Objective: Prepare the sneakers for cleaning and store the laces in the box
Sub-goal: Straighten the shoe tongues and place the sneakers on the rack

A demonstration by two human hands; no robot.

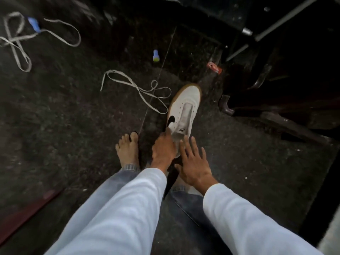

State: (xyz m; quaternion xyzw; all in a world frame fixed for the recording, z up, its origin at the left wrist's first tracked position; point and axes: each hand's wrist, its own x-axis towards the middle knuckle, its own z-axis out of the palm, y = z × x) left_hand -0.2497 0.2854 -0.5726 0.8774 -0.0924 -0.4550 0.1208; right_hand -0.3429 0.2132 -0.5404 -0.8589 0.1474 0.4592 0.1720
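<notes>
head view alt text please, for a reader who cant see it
A person's left hand holds the heel of an unlaced white sneaker on a dark floor, with the open right hand beside it. One loose lace lies left of the sneaker, a second lace farther left, and a bare foot rests nearby.

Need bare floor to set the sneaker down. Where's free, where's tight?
Free: floor left of the bare foot, below the near lace; also right of the sneaker, short of the dark furniture. Tight: the far lace top left, the small bottle above the near lace, and the sneaker's heel, where the left hand and right hand are.
</notes>
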